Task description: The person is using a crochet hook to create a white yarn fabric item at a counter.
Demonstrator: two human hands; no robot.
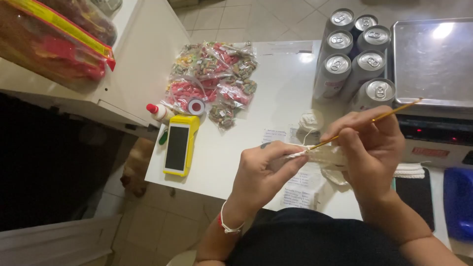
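- I am watching my left hand (pixel 263 170) pinching the near end of a cream crochet piece (pixel 327 157), thumb and fingers closed on the fabric.
- My right hand (pixel 372 145) is gripping a thin golden crochet hook (pixel 389 114), fingers curled tight around its shaft, the tip pointing into the stitches by the left fingers.
- The crochet piece is hanging between both hands, just above the white table (pixel 276 93) and some printed paper slips (pixel 300 189).
- A strand is running from the work up to a small ball of cream yarn (pixel 311 119), lying near the drink cans (pixel 357 59).
- A yellow handheld device (pixel 180 145) and clear bags of sweets (pixel 214 74) are lying well apart on the left.
- A metal scale tray (pixel 433 61) is sitting just beside the cans.
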